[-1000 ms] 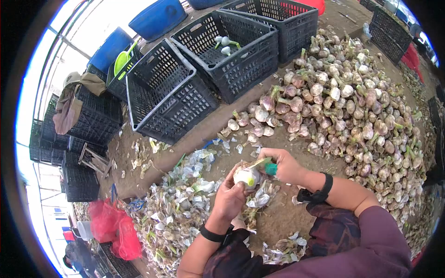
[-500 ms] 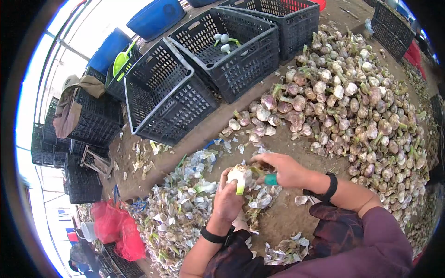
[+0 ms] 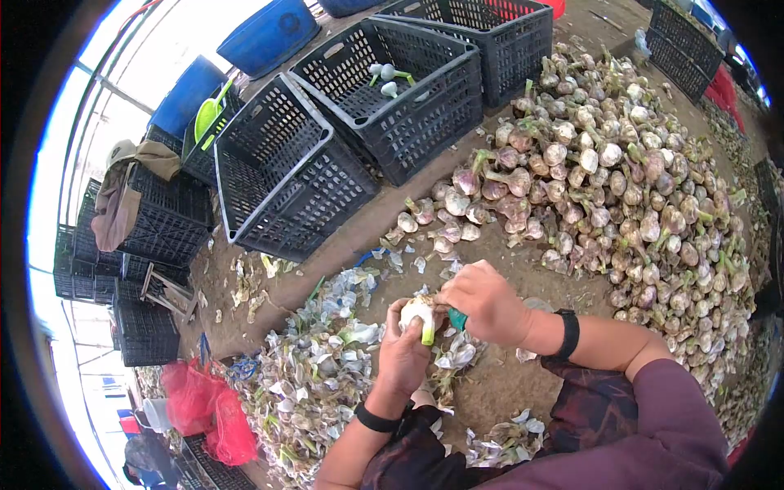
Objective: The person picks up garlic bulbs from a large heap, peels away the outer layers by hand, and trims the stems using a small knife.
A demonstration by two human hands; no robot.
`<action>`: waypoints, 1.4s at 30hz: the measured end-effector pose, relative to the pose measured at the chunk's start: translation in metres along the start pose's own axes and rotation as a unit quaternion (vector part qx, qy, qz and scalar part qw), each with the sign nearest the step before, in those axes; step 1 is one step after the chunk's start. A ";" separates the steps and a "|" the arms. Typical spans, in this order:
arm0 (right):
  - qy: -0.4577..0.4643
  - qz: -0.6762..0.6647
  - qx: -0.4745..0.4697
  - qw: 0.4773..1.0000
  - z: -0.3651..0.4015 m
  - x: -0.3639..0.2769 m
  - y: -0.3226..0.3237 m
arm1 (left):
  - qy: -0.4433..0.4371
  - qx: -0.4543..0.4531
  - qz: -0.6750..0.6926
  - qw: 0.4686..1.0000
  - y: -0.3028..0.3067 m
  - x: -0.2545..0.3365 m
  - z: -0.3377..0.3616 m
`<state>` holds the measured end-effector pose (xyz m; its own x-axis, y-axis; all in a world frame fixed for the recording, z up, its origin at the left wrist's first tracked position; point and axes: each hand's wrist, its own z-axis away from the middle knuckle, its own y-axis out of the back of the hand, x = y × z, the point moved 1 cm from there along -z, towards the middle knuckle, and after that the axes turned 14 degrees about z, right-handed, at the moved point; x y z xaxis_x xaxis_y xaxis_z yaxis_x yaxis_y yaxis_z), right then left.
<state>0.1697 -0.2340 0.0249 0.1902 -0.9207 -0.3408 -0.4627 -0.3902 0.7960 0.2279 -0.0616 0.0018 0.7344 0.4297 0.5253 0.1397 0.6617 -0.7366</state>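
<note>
My left hand is wrapped round a white garlic bulb with a short green stem that points down toward me. Close against the bulb's right side, my right hand is closed, with green material at its fingers; whether this is a tool handle or a finger wrap I cannot make out. Beneath both hands lie loose papery garlic skins. A large heap of unpeeled garlic bulbs rises to the right.
Black crates stand ahead, and one farther crate holds several cleaned bulbs. Blue tubs are behind them. Red netting lies at the lower left, near stacked crates with cloth on top.
My right hand has turned and its fingers have closed in beside the bulb, with the green material shifted left. My left hand still holds the bulb. The view has shifted slightly.
</note>
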 end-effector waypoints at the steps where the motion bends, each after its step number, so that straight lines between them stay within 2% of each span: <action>1: 0.008 0.006 0.002 1.000 -0.001 -0.002 0.001 | -0.005 -0.001 -0.002 1.000 -0.001 0.000 0.001; 3: 0.024 0.018 0.006 1.000 -0.004 -0.006 0.000 | -0.014 -0.001 -0.006 1.000 -0.002 0.002 0.002; 9: 0.022 0.032 0.014 0.999 -0.010 -0.004 -0.009 | 0.030 0.019 0.027 0.999 0.002 0.009 0.000; 12: -0.006 -0.006 -0.002 1.000 -0.010 0.005 -0.015 | 0.093 0.008 -0.016 0.996 0.003 0.013 0.003; 15: -0.062 0.054 -0.021 0.996 -0.007 0.028 -0.027 | 0.150 -0.043 -0.039 0.987 0.009 0.012 0.009; 16: -0.073 0.084 -0.083 0.990 -0.004 0.030 -0.030 | 0.148 -0.051 -0.046 0.987 0.007 0.013 0.010; 19: -0.044 0.059 -0.192 0.979 0.012 0.029 -0.050 | 0.102 -0.006 -0.022 0.995 0.011 0.014 0.009; 20: -0.068 -0.040 -0.257 0.963 0.013 0.027 -0.048 | 0.098 -0.030 -0.018 0.995 0.010 0.014 0.008; 23: -0.169 -0.242 -0.175 0.939 0.004 0.014 -0.030 | 0.056 0.017 -0.044 0.997 0.012 0.010 0.005; 24: -0.164 -0.280 -0.133 0.936 -0.003 0.011 -0.023 | 0.052 0.018 -0.051 0.997 0.010 0.009 0.005; 27: -0.085 -0.207 -0.049 0.973 -0.006 -0.001 -0.016 | 0.052 0.019 -0.071 0.996 -0.001 0.008 0.004; 31: -0.059 -0.164 -0.061 0.983 -0.001 0.000 -0.018 | 0.065 0.007 -0.058 0.996 -0.002 0.004 0.006; 34: 0.001 -0.121 -0.018 0.993 0.001 -0.003 -0.017 | 0.070 -0.001 -0.042 0.997 -0.002 0.003 0.008; 39: 0.027 -0.071 -0.027 0.997 0.002 -0.004 -0.016 | 0.102 0.009 -0.067 0.993 -0.002 0.007 0.009; 42: 0.008 -0.044 -0.046 0.998 0.003 0.003 -0.017 | 0.136 -0.001 -0.139 0.981 -0.002 0.010 0.010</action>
<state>0.1755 -0.2297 0.0092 0.2417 -0.8823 -0.4040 -0.3613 -0.4682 0.8064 0.2285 -0.0527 0.0126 0.8182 0.0532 0.5724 0.3606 0.7280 -0.5831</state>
